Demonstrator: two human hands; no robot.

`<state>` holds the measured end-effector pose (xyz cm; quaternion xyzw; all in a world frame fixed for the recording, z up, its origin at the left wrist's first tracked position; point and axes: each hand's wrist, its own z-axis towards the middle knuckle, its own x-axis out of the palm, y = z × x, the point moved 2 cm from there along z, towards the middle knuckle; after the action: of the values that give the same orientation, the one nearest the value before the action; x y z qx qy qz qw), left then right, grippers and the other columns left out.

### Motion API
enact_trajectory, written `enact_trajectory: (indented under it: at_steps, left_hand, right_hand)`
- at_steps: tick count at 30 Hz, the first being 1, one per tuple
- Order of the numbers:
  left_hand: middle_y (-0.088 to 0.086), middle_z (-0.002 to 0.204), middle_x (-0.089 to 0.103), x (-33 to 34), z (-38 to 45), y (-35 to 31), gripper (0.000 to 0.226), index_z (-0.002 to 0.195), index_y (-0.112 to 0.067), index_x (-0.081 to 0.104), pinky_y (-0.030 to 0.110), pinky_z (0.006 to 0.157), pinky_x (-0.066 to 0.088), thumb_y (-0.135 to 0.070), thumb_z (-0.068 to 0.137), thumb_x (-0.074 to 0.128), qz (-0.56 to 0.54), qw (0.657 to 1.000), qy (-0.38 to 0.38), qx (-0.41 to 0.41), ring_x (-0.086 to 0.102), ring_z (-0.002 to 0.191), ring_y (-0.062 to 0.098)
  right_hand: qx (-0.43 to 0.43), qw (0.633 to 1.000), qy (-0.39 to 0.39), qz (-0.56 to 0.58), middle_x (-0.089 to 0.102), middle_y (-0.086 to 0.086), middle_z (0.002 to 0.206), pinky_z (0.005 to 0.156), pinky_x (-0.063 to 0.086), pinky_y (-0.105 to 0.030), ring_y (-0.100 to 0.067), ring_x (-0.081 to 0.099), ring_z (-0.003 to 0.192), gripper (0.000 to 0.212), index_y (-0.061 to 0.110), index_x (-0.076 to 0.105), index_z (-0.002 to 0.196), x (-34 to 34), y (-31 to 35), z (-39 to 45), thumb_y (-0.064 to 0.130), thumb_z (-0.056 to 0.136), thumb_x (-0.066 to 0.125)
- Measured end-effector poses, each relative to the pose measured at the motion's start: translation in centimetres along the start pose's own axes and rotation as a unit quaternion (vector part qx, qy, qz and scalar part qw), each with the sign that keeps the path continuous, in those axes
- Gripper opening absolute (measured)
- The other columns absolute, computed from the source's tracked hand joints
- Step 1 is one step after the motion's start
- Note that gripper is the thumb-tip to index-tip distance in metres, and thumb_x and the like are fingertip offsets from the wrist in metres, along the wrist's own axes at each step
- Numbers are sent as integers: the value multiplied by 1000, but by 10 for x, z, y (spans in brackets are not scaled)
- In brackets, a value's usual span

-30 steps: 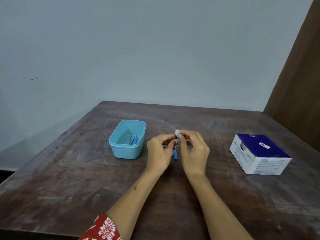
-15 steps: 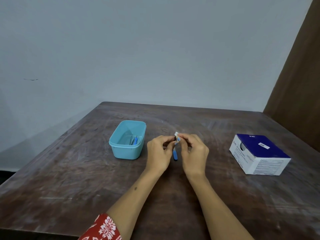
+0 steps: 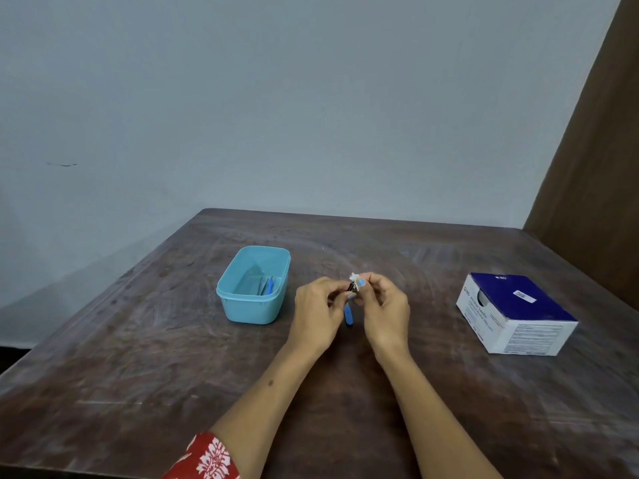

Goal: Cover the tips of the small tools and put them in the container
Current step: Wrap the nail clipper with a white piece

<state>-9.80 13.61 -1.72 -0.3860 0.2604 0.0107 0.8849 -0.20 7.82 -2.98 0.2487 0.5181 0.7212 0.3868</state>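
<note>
**Both hands on one small tool above the desk**

To my left, on the brown desk (image 3: 138, 357), stands the light blue container (image 3: 253, 307), open at the top, with a few thin blue tools (image 3: 268, 286) lying along its right inner wall. Well apart on the right sits a white box with a dark blue top (image 3: 515, 314), one corner turned toward me. A grey wall rises behind the far edge of the desk, and a brown wooden panel (image 3: 594, 150) runs up the right side. Nothing stands between my hands and the container; bare desk lies in that gap.

My two forearms come in from the near edge and meet around the middle of the desk, just right of the container. My left hand (image 3: 316, 314) has its fingers curled round the small blue tool (image 3: 348, 314), whose blue handle end hangs down between my palms. My right hand (image 3: 383, 312) is turned in toward the left one, and its fingers pinch a small white cover (image 3: 354, 279) at the tool's upper tip. How far the cover sits over the tip I cannot tell; it is too small and partly hidden. A red patterned sleeve (image 3: 207, 458) shows on my left arm at the near edge.
</note>
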Motion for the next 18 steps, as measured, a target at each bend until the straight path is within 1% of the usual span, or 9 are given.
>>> enact_trajectory:
  at_steps: [2,4,6,8,11,13,15,17,18]
  left_hand:
    - [1,93,70,1,0,-1,22,104,-15,71,12,71,50,-7,84,65,-14,1000,-10,-19,62,80,5]
    - [-1,94,71,1,0,-1,22,104,-15,71,6,69,48,-8,84,65,-39,998,-18,-35,63,80,2]
    - [-2,92,72,1,0,-2,21,103,-15,72,5,68,47,-9,84,66,-52,998,-17,-33,63,78,0]
    - [-2,90,71,1,1,-1,20,101,-16,73,6,68,47,-9,83,66,-45,999,-6,-18,63,77,2]
    - [2,86,70,2,1,1,17,97,-13,74,6,65,46,-7,82,67,-28,1000,-2,-6,62,73,4]
    - [5,86,71,3,1,2,16,97,-11,73,7,65,46,-8,82,67,-27,1000,-2,-5,63,73,6]
    - [4,88,71,5,0,1,16,98,-10,73,8,67,46,-9,83,67,-27,1000,-3,-6,63,75,7]
    - [3,89,70,6,0,-1,16,98,-11,73,11,68,48,-10,83,67,-27,1000,-11,-11,63,76,6]
    - [2,89,70,6,0,-1,16,98,-12,73,12,69,49,-11,83,67,-28,999,-16,-15,63,77,6]
  right_hand:
    - [-83,994,-13,-73,69,5,82,71,55,-23,-7,66,75,15,20,68,89,0,6,-4,9,91,58]
    - [-163,980,-29,-114,66,6,85,68,47,-9,-2,62,75,14,13,69,94,0,10,-6,5,90,58]
    - [-194,972,-34,-130,64,7,87,68,44,-4,1,59,76,14,10,69,96,0,10,-6,4,90,58]
    - [-168,979,-34,-112,66,5,85,67,46,-8,-3,61,74,14,12,69,94,-2,6,-4,5,91,58]
    - [-20,1000,-21,-3,69,2,78,63,53,-22,-5,65,61,13,13,68,89,-2,-1,3,8,92,57]
    - [55,995,-27,75,68,1,75,64,56,-30,-5,64,56,16,15,67,84,-1,-4,4,8,92,56]
    - [58,992,-57,92,68,3,72,65,56,-32,-6,64,56,17,18,66,81,-2,-3,2,10,92,57]
    - [-2,996,-80,37,68,3,74,66,55,-27,-6,65,62,13,18,67,86,-5,0,-1,12,92,57]
    - [-46,996,-74,-2,68,4,77,67,54,-23,-5,65,66,11,18,68,88,-5,2,-2,13,92,58]
